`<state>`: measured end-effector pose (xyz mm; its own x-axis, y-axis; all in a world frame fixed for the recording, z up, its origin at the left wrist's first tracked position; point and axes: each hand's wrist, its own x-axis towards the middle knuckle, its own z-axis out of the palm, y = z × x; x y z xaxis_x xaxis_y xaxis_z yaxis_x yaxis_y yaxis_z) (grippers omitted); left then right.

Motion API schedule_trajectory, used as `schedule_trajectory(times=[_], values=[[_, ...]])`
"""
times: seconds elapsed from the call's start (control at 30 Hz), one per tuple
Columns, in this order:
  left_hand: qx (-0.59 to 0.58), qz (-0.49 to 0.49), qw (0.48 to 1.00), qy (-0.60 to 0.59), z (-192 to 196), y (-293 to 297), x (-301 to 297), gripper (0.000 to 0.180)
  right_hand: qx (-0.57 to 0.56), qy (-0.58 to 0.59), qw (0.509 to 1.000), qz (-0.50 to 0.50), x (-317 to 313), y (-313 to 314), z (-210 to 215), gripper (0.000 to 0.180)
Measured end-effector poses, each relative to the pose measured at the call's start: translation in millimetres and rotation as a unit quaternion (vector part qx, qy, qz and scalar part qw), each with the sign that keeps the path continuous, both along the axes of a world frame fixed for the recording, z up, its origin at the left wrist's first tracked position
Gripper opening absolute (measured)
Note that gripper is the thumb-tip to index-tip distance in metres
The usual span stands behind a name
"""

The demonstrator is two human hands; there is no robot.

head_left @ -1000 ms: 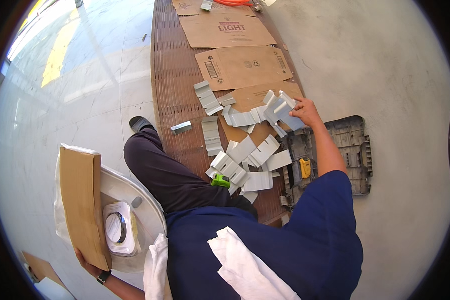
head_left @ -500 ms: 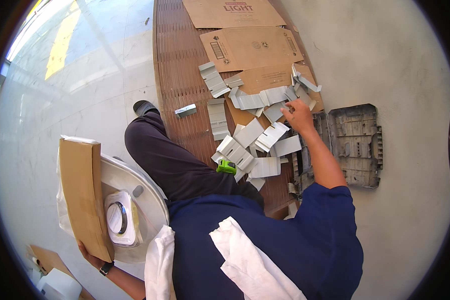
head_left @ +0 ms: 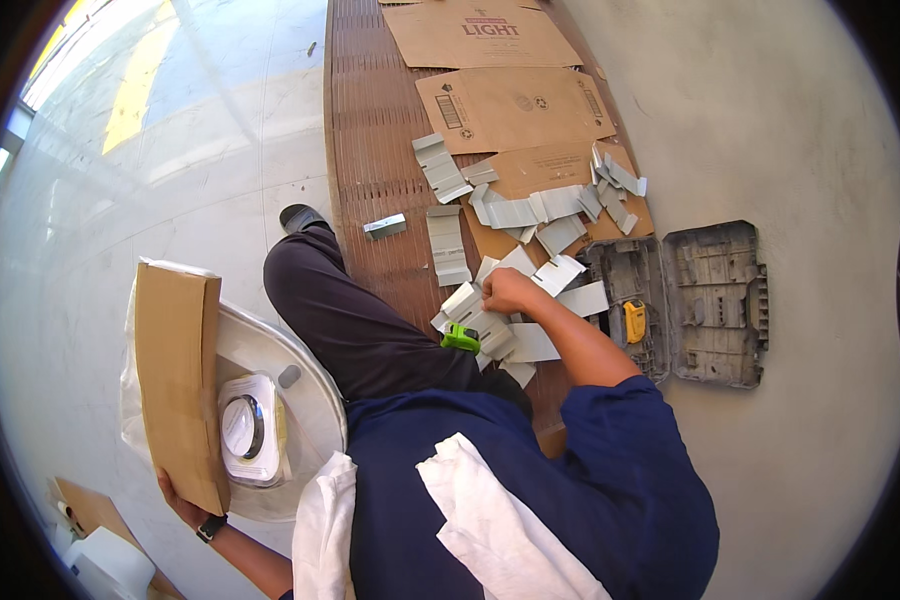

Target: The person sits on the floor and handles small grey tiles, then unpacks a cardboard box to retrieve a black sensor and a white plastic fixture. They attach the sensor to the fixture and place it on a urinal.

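Note:
At the lower left, my left hand grips the near end of a long, flat cardboard box; its fingers are partly hidden behind the box. That box stands on edge beside a white round seat or stool, on which a clear-wrapped package with a round black-and-white disc rests. My right hand is low over a pile of bent grey sheet-metal pieces, its fingers curled and closed; what they pinch, if anything, is hidden. Just below this hand lies a green tape measure, close to my knee.
A brown slatted bench carries flattened cardboard and a small separate metal piece. To its right an open dark tool case holds a yellow tool or battery. White cloth hangs over my shirt.
My right hand has moved left and nearer, from the far metal pieces to those by the tape measure. The yellow item in the case has come into view. My left hand keeps the box.

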<state>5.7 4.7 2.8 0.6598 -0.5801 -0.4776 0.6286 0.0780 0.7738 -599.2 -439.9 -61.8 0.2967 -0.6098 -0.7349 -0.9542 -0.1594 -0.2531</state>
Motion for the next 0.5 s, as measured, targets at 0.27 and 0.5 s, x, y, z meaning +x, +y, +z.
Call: schedule_trajectory(times=[0.27,0.5], values=[[-0.029,-0.025,0.999,0.012,-3.1,2.0,-1.9,0.064,0.018,-0.229,0.897,-0.377,-123.1,-66.6,36.6,0.016],[0.022,0.003,1.000,-0.015,-4.0,2.3,0.0,0.065,-0.317,-0.047,0.851,-0.415,-163.5,-59.0,48.6,0.036]])
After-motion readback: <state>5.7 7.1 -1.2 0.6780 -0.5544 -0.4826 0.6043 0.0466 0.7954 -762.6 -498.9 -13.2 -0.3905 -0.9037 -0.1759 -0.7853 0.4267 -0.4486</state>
